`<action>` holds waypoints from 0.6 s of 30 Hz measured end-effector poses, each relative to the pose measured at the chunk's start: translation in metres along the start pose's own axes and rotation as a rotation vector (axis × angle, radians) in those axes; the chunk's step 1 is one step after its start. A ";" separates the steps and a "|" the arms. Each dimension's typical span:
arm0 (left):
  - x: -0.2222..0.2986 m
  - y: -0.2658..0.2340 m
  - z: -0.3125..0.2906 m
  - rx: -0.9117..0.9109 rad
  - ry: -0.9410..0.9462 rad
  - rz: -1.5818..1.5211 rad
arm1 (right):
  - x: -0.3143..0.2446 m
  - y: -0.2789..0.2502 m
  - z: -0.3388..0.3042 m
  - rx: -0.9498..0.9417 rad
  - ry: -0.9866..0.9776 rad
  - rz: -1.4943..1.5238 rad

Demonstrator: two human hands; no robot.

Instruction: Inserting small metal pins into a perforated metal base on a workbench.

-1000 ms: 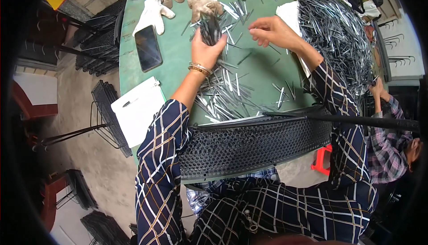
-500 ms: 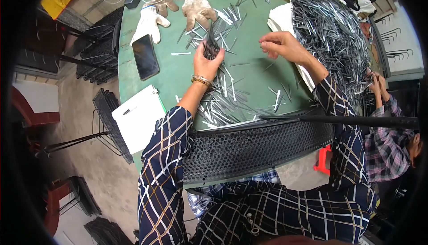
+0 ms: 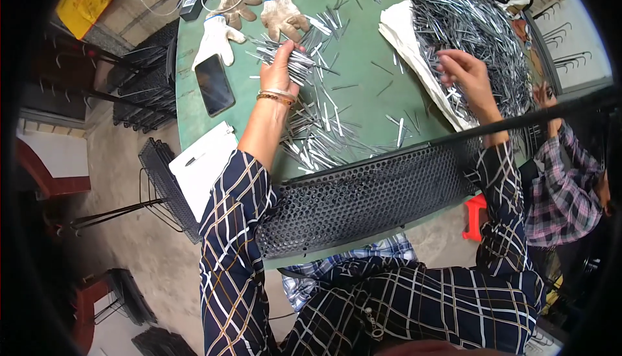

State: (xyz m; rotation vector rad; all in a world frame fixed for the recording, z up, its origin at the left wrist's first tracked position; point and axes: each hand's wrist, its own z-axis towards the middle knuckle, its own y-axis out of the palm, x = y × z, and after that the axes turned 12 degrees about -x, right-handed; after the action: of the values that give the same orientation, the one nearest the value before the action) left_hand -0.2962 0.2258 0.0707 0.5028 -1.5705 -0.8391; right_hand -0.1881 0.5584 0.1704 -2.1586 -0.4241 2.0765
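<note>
My left hand point(image 3: 277, 77) is closed round a bunch of thin dark and silvery strips point(image 3: 299, 68), whose ends stick out on both sides at uneven angles. It is held above the green table, just below a soiled work glove point(image 3: 283, 16). My right hand point(image 3: 476, 84) hovers at the left part of a big heap of the same strips point(image 3: 483, 22). Its fingers are half bent and apart, with nothing visible between them. A white sack point(image 3: 396, 27) lies open under and around this heap. More loose strips point(image 3: 324, 139) lie scattered below my left hand.
A black perforated metal tray point(image 3: 363, 194) runs along the near table edge, a dark bar point(image 3: 538, 119) at its right. A phone point(image 3: 214, 86), a notepad with a pen point(image 3: 206, 178) and more gloves point(image 3: 218, 40) lie left. Another person point(image 3: 564, 194) works at the right.
My left hand has turned and shifted left and slightly up, so the strips now lie crosswise. My right hand has moved right and down, from over the table to the heap.
</note>
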 end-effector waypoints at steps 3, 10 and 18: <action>0.021 0.003 -0.004 -0.090 -0.065 -0.131 | -0.024 -0.001 -0.046 0.239 0.000 -0.061; 0.052 0.048 -0.066 -0.096 -0.066 -0.299 | -0.065 0.068 -0.159 0.701 -0.241 -0.111; 0.059 0.085 -0.147 -0.134 -0.104 -0.254 | -0.113 0.200 -0.145 0.148 -0.440 -0.177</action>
State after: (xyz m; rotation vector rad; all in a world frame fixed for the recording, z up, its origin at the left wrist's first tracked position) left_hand -0.1522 0.2039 0.1750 0.5765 -1.5521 -1.1717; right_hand -0.0231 0.3517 0.2321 -1.5184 -0.4644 2.3845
